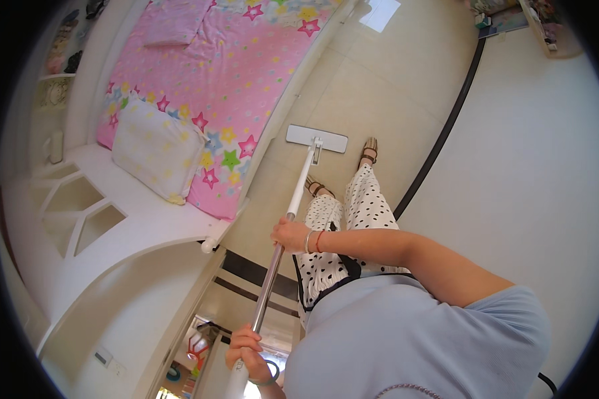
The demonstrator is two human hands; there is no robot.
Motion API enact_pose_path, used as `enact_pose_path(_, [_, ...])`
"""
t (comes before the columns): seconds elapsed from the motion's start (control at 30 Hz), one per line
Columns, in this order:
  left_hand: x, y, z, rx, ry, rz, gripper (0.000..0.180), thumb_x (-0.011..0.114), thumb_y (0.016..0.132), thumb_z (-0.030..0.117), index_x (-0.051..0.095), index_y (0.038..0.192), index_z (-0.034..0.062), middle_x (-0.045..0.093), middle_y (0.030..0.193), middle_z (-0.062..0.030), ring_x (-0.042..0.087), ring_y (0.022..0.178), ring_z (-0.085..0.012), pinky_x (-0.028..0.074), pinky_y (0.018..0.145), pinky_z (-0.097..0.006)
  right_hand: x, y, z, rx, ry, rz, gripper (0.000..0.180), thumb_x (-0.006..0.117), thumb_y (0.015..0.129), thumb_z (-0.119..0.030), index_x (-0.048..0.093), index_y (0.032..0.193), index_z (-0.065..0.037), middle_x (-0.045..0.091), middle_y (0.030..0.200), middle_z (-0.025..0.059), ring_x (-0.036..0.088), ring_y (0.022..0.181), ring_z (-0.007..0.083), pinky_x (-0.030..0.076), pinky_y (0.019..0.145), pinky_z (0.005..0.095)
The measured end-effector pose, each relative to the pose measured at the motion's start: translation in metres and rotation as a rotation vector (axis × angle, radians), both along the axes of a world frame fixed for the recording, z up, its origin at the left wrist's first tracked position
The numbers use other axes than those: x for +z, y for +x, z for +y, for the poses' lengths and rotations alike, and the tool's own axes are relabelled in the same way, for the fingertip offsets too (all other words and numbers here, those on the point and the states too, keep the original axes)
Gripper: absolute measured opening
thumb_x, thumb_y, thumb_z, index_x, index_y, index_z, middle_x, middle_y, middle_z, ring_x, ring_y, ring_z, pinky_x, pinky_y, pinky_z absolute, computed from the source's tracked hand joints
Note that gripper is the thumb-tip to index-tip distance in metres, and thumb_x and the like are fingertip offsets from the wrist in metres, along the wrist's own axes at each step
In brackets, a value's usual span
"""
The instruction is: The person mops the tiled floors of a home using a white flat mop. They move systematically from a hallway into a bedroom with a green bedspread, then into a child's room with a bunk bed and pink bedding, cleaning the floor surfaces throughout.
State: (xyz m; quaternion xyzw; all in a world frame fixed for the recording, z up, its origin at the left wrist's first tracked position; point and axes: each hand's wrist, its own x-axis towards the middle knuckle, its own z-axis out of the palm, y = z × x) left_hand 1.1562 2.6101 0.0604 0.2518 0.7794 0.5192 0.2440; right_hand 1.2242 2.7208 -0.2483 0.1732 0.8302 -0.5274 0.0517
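Observation:
Both hands grip a flat mop, its long white and silver handle (267, 292) slanting up from the lower edge. My left hand (246, 351) is closed round the white upper end of the handle, a bracelet at its wrist. Further down the pole, my right hand (291, 236) is wrapped round the silver part; a bangle and a red band circle that wrist. The white rectangular mop head (298, 135) lies flat on the beige floor tiles, just ahead of my sandalled feet (368, 151).
To the left stands a bed with a pink star-patterned sheet (226, 93) and a pale pillow (156, 149). White curved shelving (133, 199) adjoins it. A white wall (512, 153) with a dark skirting strip (446, 136) runs along the right. A doorway opens at lower left.

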Motion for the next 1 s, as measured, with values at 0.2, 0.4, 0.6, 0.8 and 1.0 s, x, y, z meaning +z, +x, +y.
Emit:
enact_pose_path(0.2, [-0.023, -0.010, -0.011, -0.051, 0.200, 0.015, 0.019, 0.049, 0.091, 0.016, 0.042, 0.074, 0.0101, 0.047, 0.058, -0.0058, 0.050, 0.062, -0.0215, 0.049, 0.076, -0.046, 0.030, -0.010, 0.044, 0.341, 0.104, -0.133, 0.013, 0.065, 0.082, -0.024, 0.065, 0.084, -0.012, 0.065, 0.088, 0.0021, 0.061, 0.099, 0.0225, 0.053, 0.077, 0.0438])
enact_pose_path(0.4, [-0.063, 0.015, 0.067, -0.146, 0.327, -0.081, 0.026, 0.057, 0.092, 0.028, 0.043, 0.079, 0.0106, 0.050, 0.060, -0.0065, 0.053, 0.064, -0.0226, 0.052, 0.078, -0.049, 0.008, 0.049, 0.129, 0.121, 0.143, -0.172, 0.009, 0.063, 0.081, -0.019, 0.067, 0.086, -0.013, 0.067, 0.088, 0.0029, 0.061, 0.102, 0.0239, 0.053, 0.082, 0.0432])
enact_pose_path(0.6, [-0.126, 0.066, 0.183, -0.289, 0.412, -0.196, 0.018, 0.051, 0.094, 0.020, 0.040, 0.083, 0.0108, 0.048, 0.069, -0.0065, 0.048, 0.071, -0.0215, 0.045, 0.088, -0.050, -0.038, 0.122, 0.248, -0.109, 0.199, -0.286, 0.010, 0.064, 0.082, -0.015, 0.065, 0.092, -0.013, 0.062, 0.100, 0.0038, 0.056, 0.110, 0.0243, 0.053, 0.084, 0.0423])
enact_pose_path(0.8, [-0.203, 0.144, 0.308, -0.554, 0.515, -0.264, 0.013, 0.052, 0.092, 0.000, 0.044, 0.084, 0.0059, 0.057, 0.078, -0.0089, 0.057, 0.080, -0.0215, 0.046, 0.097, -0.054, -0.098, 0.233, 0.374, -0.388, 0.324, -0.407, 0.013, 0.067, 0.087, -0.026, 0.065, 0.092, -0.014, 0.060, 0.105, 0.0031, 0.054, 0.112, 0.0259, 0.052, 0.085, 0.0415])
enact_pose_path(1.0, [-0.218, 0.208, 0.369, -0.628, 0.553, -0.306, 0.019, 0.057, 0.080, -0.013, 0.048, 0.074, 0.0031, 0.060, 0.075, -0.0089, 0.060, 0.073, -0.0203, 0.050, 0.092, -0.048, -0.101, 0.320, 0.411, -0.553, 0.332, -0.434, 0.015, 0.063, 0.090, -0.026, 0.062, 0.087, -0.011, 0.060, 0.102, 0.0027, 0.052, 0.115, 0.0255, 0.051, 0.087, 0.0404])
